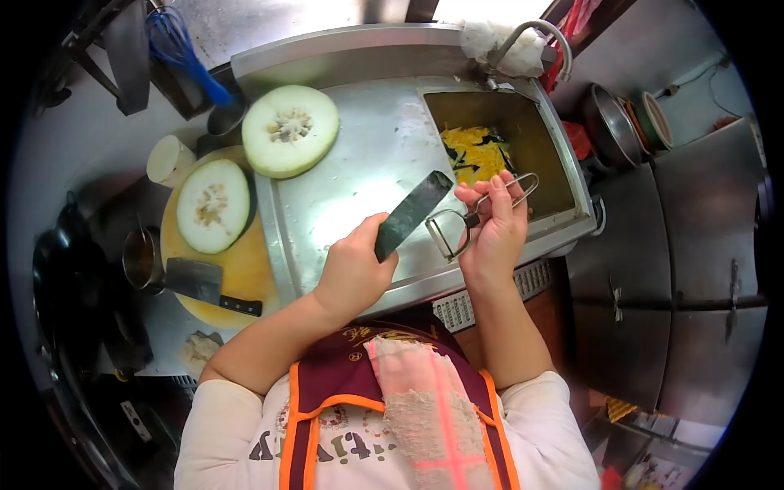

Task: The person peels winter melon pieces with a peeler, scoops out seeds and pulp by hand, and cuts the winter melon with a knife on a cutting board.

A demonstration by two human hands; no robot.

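My left hand [357, 268] is closed around one end of a long, dark green-skinned piece of melon [414, 214], which slants up over the steel counter. In my right hand [495, 233] is a metal Y-shaped peeler [447, 234]. Its wire handle passes through my fingers, and its blade end points left, close to the melon piece but apart from it. Behind my right hand, yellow and dark green peelings [478, 151] lie in the sink [539, 163]. The inner side of the melon piece is hidden.
A cut melon half [291, 131] rests on the steel counter [359, 122]. Another cut melon [214, 204] and a cleaver [196, 280] lie on the round yellow board [253, 282]. A faucet [539, 28] arches over the sink's back corner. Steel cabinets [625, 245] stand at right.
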